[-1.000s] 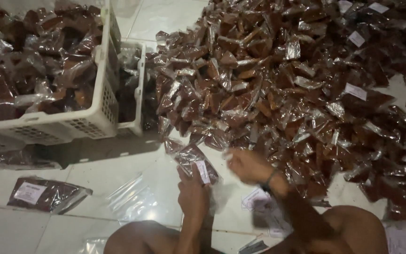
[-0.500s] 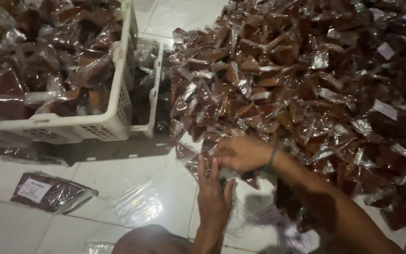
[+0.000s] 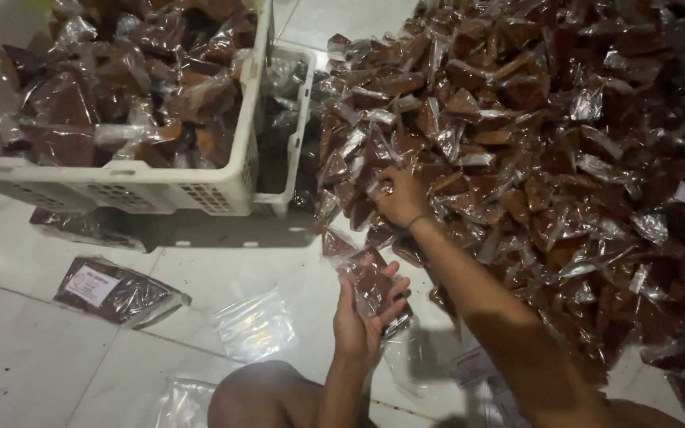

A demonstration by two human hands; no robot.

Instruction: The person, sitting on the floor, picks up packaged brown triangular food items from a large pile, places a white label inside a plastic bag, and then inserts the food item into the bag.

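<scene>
A big heap of small clear packets (image 3: 549, 135) filled with dark brown pieces covers the floor on the right. My right hand (image 3: 400, 196) reaches into the heap's near left edge, fingers closed around one packet there. Closer to me, my left hand (image 3: 365, 313) holds a clear bag with brown packets (image 3: 370, 277) inside, just above the tiled floor.
A white plastic crate (image 3: 132, 186) full of the same packets stands at the upper left, with a second smaller white crate (image 3: 299, 119) beside it. A filled labelled bag (image 3: 116, 289) and an empty clear bag (image 3: 254, 325) lie on the white tiles. My knee (image 3: 259, 396) is at the bottom.
My right hand has moved up from beside the left hand into the heap. The left hand keeps the bag. The view has shifted left and closer.
</scene>
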